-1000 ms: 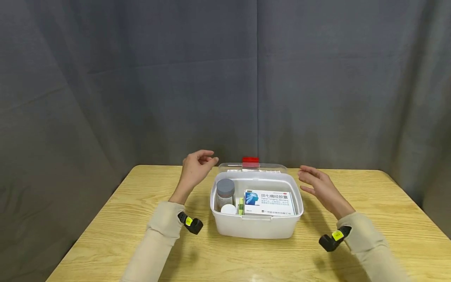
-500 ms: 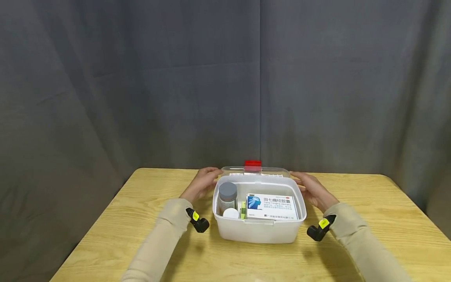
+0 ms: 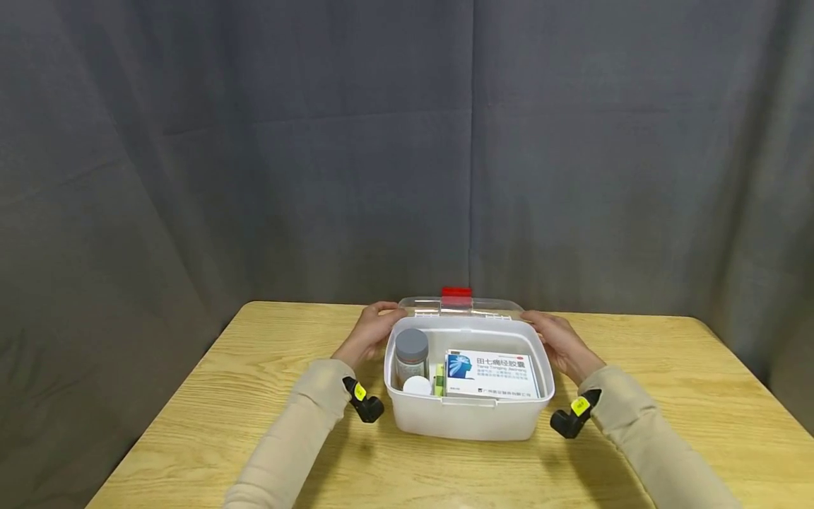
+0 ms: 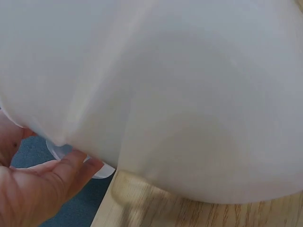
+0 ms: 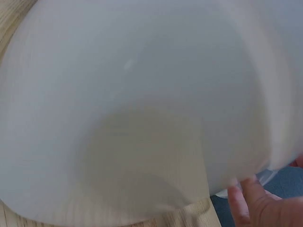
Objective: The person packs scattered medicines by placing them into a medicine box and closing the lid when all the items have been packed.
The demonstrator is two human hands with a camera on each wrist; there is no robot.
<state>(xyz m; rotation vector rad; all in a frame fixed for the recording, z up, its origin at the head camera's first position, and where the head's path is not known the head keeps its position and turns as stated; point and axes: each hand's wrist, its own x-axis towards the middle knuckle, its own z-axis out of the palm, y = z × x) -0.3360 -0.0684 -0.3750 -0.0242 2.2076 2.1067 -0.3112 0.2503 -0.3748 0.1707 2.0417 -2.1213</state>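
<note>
A white plastic box (image 3: 464, 422) stands in the middle of the table with its clear lid (image 3: 422, 304) swung back behind it. My left hand (image 3: 371, 331) holds the lid's left edge, and its fingers (image 4: 71, 168) show against the clear plastic in the left wrist view. At the opposite edge my right hand (image 3: 562, 344) grips the lid; its fingers (image 5: 251, 191) reach it in the right wrist view. Inside the box are a grey-capped bottle (image 3: 412, 351), a white round cap (image 3: 417, 385), a green-and-white item (image 3: 439, 379) and a white medicine carton (image 3: 490, 375).
A red latch (image 3: 456, 295) sits at the middle of the lid's far edge. The wooden table (image 3: 254, 367) ends just behind the box, where a dark grey curtain (image 3: 356, 177) hangs.
Both hands have come down and inward from beside the box to the lid's two ends. Since half a second ago, the lid has risen slightly. The box's contents stay put.
</note>
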